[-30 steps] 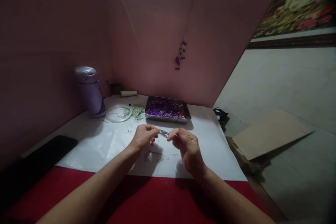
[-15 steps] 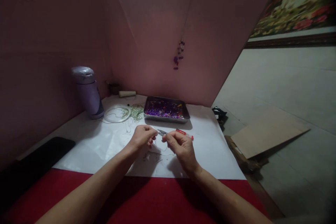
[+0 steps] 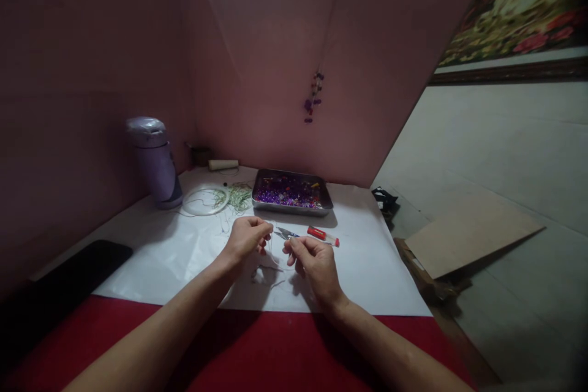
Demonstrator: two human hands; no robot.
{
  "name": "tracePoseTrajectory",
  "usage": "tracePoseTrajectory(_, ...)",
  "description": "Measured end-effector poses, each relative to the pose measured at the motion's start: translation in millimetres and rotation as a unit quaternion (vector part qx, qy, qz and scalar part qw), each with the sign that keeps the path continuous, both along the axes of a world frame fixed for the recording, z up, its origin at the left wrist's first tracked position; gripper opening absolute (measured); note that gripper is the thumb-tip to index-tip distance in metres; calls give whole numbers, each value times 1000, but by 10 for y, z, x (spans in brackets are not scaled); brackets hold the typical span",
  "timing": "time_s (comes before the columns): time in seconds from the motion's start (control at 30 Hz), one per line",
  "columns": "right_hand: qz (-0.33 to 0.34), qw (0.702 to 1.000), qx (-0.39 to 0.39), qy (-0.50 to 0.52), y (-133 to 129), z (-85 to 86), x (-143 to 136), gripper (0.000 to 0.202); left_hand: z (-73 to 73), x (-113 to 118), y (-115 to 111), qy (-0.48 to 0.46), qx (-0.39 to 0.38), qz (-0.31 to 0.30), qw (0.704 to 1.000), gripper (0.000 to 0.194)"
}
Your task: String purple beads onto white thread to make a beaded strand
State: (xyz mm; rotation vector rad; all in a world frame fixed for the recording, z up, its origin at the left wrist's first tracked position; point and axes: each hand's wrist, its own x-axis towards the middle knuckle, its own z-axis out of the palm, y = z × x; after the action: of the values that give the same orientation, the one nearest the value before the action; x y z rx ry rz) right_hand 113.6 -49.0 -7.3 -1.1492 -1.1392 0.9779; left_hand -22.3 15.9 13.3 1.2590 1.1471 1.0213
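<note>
No lettering, numbers or signs can be read.

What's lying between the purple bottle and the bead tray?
In the head view, a pale ring and tangled green threads lie between the purple bottle and the bead tray, with a small dark thing near them.

With forearms [image 3: 184, 312] angled inward, left hand [image 3: 244, 239] and right hand [image 3: 315, 260] pinch.

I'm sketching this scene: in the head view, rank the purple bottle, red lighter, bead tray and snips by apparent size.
1. Purple bottle and bead tray: too alike to rank
2. Red lighter
3. Snips, partly hidden
</note>
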Motion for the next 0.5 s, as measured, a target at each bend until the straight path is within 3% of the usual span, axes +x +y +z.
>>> tracePoseTrajectory(0.23, 0, 1000, -1, 15, 28, -18, -10, 28, 8, 25, -20, 12, 24, -10, 1000, 16)
tracePoseTrajectory(0.4, 6, 998, -15, 56, 46, 42, 8, 17, -21, 64, -55, 45, 98, -103, 989, 17)
tracePoseTrajectory(0.5, 4, 995, -20, 101, 71, 70, 31, 25, -35, 71, -82, 113, 167, -129, 971, 15)
